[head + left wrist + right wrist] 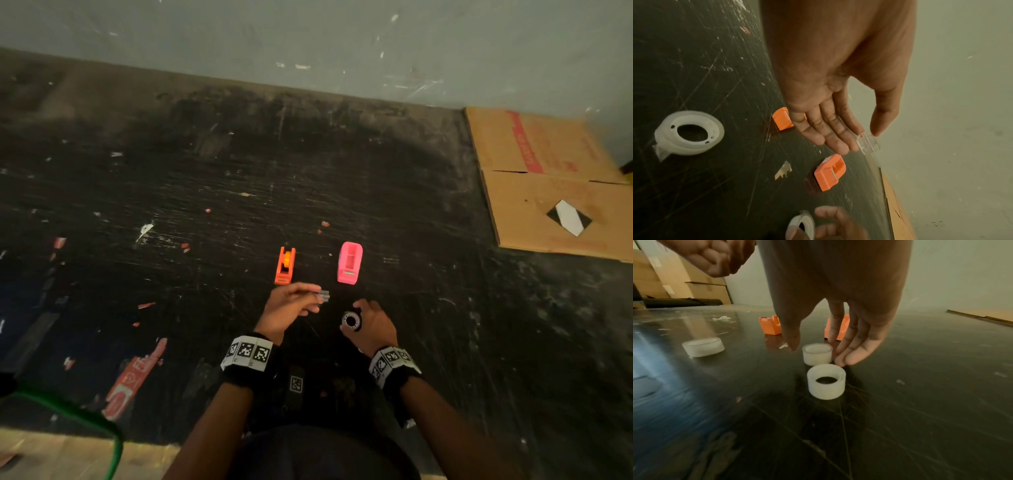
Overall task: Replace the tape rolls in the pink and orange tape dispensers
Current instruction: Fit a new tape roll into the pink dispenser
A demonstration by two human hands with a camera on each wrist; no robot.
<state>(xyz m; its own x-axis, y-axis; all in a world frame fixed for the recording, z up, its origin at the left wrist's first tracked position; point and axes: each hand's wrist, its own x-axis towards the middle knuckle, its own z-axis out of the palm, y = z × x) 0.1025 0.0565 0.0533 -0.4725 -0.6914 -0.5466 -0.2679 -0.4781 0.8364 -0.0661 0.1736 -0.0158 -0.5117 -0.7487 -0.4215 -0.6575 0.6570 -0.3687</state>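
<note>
The orange dispenser (285,265) and the pink dispenser (349,263) stand side by side on the black table (205,192). The pink one's slot looks empty. Just in front of them, my left hand (317,301) pinches a small clear plastic spool (868,143) between thumb and forefinger, above the table. My right hand (816,352) reaches down over a white tape roll (817,358). Its fingertips (839,361) touch the roll's side, and the thumb stands a little off the other side. A second roll (826,381) lies nearer my wrist.
A third, wider tape roll (689,133) lies flat on the table to the left. Flattened cardboard (548,185) covers the far right corner. A grey wall (308,41) runs behind the table. A green cable (85,418) crosses the near left edge. Tape scraps litter the surface.
</note>
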